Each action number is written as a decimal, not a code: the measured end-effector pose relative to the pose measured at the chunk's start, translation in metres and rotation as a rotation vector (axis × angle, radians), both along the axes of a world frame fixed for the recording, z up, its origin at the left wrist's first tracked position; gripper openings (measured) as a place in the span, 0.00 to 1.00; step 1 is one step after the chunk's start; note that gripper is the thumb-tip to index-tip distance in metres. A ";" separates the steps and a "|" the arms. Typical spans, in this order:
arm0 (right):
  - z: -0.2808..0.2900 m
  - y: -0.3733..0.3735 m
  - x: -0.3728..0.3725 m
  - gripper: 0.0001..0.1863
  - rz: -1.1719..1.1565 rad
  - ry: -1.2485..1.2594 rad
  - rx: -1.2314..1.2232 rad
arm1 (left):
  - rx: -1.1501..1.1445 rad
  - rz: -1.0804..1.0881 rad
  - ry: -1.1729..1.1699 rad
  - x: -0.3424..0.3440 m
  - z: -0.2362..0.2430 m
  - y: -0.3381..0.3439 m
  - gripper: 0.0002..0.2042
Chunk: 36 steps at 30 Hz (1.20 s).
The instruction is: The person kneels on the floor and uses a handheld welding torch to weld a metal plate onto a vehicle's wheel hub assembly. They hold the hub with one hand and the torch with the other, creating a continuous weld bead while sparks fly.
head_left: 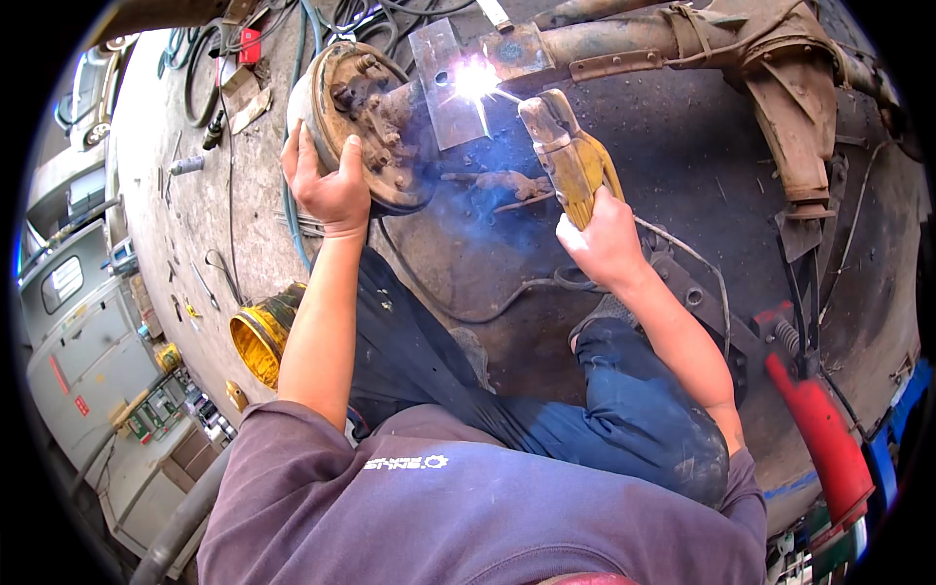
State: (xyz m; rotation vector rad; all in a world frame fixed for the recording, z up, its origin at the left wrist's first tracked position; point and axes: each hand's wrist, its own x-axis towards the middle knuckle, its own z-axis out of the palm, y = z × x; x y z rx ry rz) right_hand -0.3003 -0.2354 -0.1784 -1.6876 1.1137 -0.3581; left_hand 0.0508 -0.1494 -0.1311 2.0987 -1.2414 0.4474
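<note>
An arc-weld pass appears to be the step in hand: a bright arc is struck at the right edge of a flat steel plate (pixel 453 125), beside the square end of a rusty axle tube (pixel 619 44). The seam itself is hidden by glare. The yellow electrode holder (pixel 577 171) is clasped by the right hand (pixel 604 239), its fingers wrapped around the grip, and the thin electrode (pixel 508 96) is aimed up and left at the arc. The brake drum (pixel 382 132), just left of the plate, is touched at its near rim by the left hand (pixel 331 190), whose fingers are spread, with the thumb set apart.

As judged from here, a steady tip angle and a short, even arc gap are called for, with the drum kept from shifting.

Bare floor (pixel 673 161) is left below the axle tube, so the holder can be drawn back toward the body. Sideways room is bounded by the drum on the left and a tapered housing arm (pixel 790 146) on the right; loose cable (pixel 468 314) is to be kept clear of.
</note>
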 end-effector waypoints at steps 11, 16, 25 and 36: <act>-0.003 -0.001 0.000 0.21 0.026 -0.043 -0.012 | -0.024 0.010 0.009 0.000 -0.002 0.000 0.31; 0.002 -0.001 0.002 0.21 0.025 0.037 0.011 | -0.020 0.008 -0.006 0.001 -0.003 0.000 0.31; 0.018 -0.001 0.005 0.17 -0.109 -0.156 -0.020 | 0.016 0.009 -0.023 -0.001 0.001 0.001 0.30; 0.014 -0.008 0.006 0.20 -0.032 0.025 0.027 | 0.023 0.014 -0.024 -0.004 0.002 0.001 0.29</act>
